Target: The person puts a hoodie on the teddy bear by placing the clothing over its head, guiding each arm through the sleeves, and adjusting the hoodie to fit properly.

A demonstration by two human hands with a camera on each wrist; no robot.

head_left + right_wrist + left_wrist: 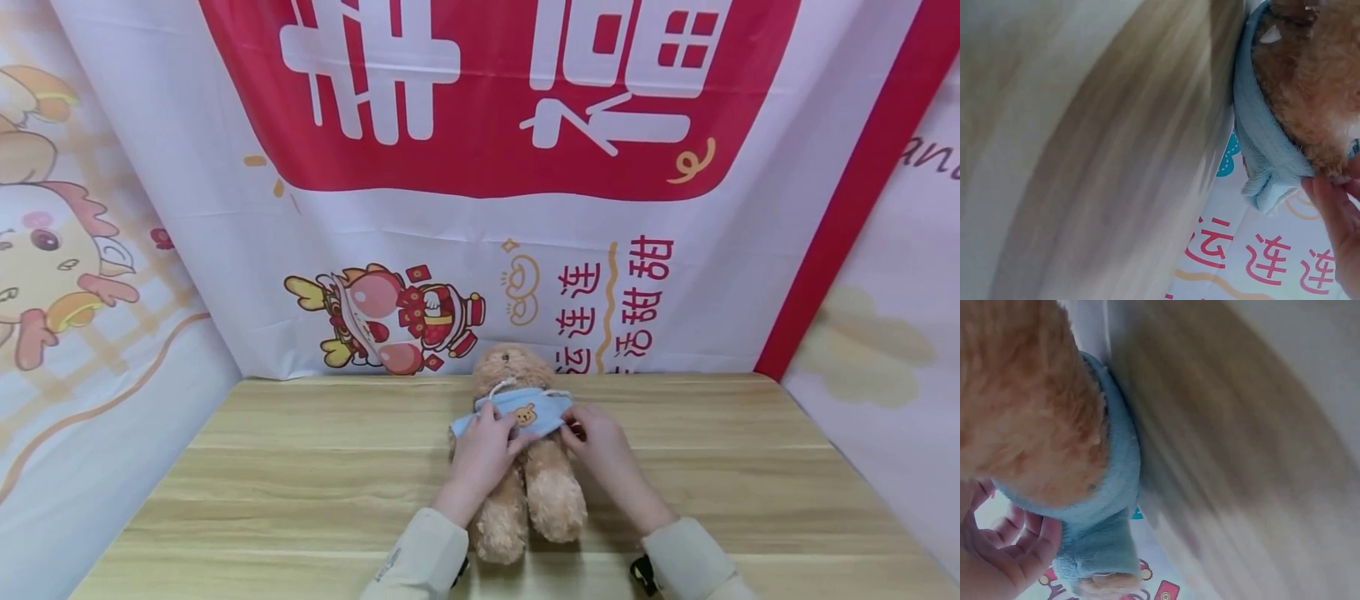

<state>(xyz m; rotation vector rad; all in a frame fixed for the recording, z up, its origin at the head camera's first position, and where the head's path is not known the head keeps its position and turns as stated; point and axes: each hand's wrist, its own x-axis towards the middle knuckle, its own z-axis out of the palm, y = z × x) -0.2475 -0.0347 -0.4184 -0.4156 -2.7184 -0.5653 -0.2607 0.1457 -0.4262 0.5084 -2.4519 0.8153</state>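
Note:
A light-brown teddy bear [557,500] lies on its back, legs toward me, in a light-blue hooded top [551,404] with white drawstrings and a small bear-face patch [525,414]. My left hand [483,450] is over the front of the top, fingers bent and thumb at the hem beside the patch. On the other side my right hand [600,437] pinches the hem between thumb and fingers. The right wrist view shows that hand [1338,215] gripping the blue cloth [1266,144] near the fur. In the left wrist view, curled fingers [1035,540] touch the top [1100,540].
The wood-grain table [315,467] extends to both sides of the bear. A printed white-and-red cloth [480,217] hangs behind its back edge, close to the bear's head [510,367]. More printed cloth [877,358] hangs at the sides.

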